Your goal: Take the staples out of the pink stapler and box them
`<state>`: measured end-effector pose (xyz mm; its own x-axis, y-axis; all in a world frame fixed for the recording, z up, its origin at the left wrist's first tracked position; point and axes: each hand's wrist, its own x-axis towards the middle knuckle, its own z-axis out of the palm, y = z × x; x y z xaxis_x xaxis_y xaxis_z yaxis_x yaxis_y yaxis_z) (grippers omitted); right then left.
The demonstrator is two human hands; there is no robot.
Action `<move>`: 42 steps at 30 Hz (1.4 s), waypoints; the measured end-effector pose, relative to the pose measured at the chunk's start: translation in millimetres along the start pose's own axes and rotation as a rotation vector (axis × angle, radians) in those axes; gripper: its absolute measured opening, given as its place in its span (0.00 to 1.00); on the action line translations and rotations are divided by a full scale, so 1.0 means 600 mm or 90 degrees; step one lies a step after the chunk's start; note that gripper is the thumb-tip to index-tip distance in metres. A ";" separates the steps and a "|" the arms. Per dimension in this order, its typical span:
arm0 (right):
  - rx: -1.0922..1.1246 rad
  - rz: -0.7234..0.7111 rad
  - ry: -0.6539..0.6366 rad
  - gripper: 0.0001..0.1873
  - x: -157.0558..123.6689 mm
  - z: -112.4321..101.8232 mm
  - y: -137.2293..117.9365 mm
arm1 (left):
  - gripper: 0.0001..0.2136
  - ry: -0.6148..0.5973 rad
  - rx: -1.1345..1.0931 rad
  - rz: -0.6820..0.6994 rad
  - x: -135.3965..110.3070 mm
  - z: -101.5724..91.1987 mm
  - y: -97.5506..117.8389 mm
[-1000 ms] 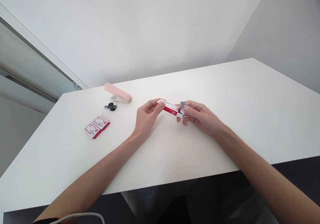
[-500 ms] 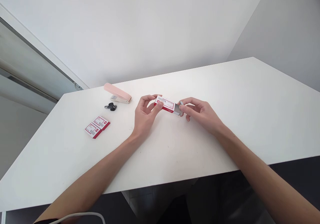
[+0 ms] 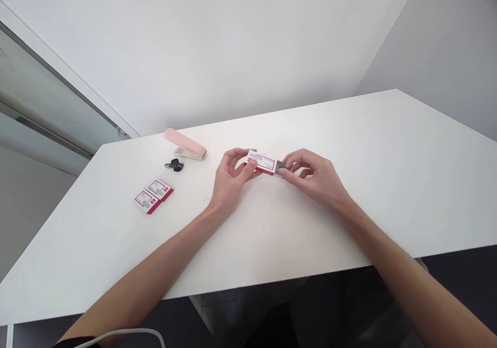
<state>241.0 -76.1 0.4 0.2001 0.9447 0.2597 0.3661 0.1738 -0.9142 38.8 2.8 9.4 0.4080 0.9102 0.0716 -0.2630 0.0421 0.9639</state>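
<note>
My left hand (image 3: 232, 176) grips a small red and white staple box (image 3: 262, 163) by its left end, just above the white table (image 3: 349, 146). My right hand (image 3: 312, 174) pinches the grey inner tray or staple strip (image 3: 282, 168) that sticks out of the box's right end. Both hands are closed around these parts, close together at the middle of the table.
A pink stapler (image 3: 185, 144) lies at the back left, with a small black key fob (image 3: 174, 165) in front of it. Two more red and white staple boxes (image 3: 153, 196) lie side by side further left. A white cable (image 3: 120, 334) crosses the bottom left corner.
The box has turned flatter and the grey part, earlier held up by my right fingers, now lies at the box's right end. Both hands stayed at the same spot.
</note>
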 end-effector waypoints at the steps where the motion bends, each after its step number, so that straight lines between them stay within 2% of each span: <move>1: 0.007 0.004 0.000 0.14 0.000 0.000 -0.001 | 0.21 0.002 -0.011 -0.008 0.001 -0.001 -0.001; 8: 0.063 0.070 -0.007 0.21 0.001 -0.003 -0.008 | 0.20 0.036 -0.114 -0.075 0.008 -0.007 -0.005; 14: 0.128 0.112 -0.032 0.21 0.000 -0.005 -0.011 | 0.20 0.046 -0.152 -0.119 0.010 -0.012 -0.008; 19: 0.229 0.173 -0.111 0.22 0.002 -0.006 -0.011 | 0.21 -0.005 -0.097 -0.078 0.004 -0.007 -0.006; 23: 0.274 0.190 -0.118 0.19 0.005 -0.008 -0.007 | 0.20 -0.037 -0.051 -0.041 0.000 -0.003 -0.005; 34: 0.224 0.184 -0.126 0.16 0.005 -0.009 -0.004 | 0.21 -0.105 0.040 -0.001 -0.004 -0.004 -0.005; 42: 0.238 0.152 -0.186 0.22 0.001 -0.010 -0.008 | 0.24 -0.135 0.028 -0.040 -0.006 -0.005 -0.005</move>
<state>245.0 -78.0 6.9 -0.0427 0.9989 -0.0174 -0.0186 -0.0182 -0.9997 35.7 0.4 5.6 0.5980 0.7994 0.0583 -0.1947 0.0744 0.9780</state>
